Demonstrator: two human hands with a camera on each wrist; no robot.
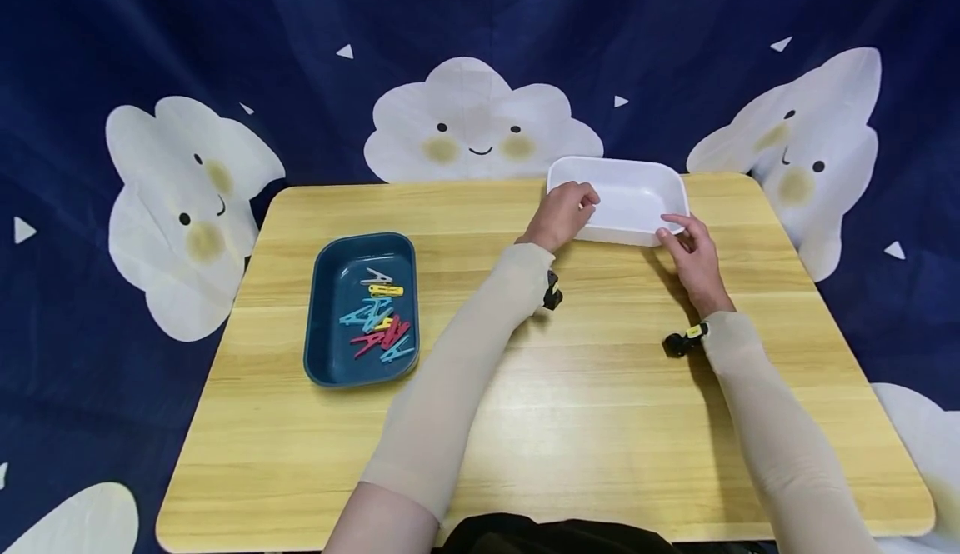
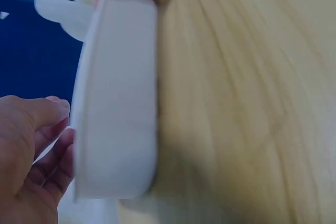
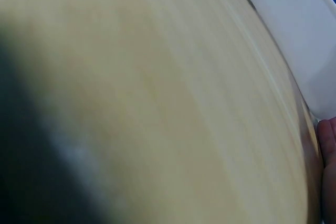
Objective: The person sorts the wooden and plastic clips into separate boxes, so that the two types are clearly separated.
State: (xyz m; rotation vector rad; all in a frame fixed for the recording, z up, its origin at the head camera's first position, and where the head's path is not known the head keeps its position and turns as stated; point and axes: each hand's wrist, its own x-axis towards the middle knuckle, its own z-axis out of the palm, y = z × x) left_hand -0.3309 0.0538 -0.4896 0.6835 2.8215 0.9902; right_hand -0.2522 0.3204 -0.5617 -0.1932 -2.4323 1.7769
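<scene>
A white plastic tray [image 1: 637,237] stands near the back edge of the table; no things show inside it. My left hand [image 1: 561,214] hovers over its near left rim with loosely bent fingers. In the left wrist view, a gap shows between the thumb [image 2: 50,111] and fingertips, and nothing visible lies in it. My right hand [image 1: 697,262] grips the tray's near right corner, thumb at the outer wall and fingers over the rim. The right wrist view catches only part of that hand [image 3: 328,150] beside the tray wall [image 3: 294,35].
A dark blue tray [image 1: 322,312] sits on the left of the wooden table [image 1: 570,437]. Several clothespins [image 1: 386,291] in yellow, light blue, red and grey lie in it. A dark blue curtain with cloud prints [image 1: 480,133] hangs behind the table.
</scene>
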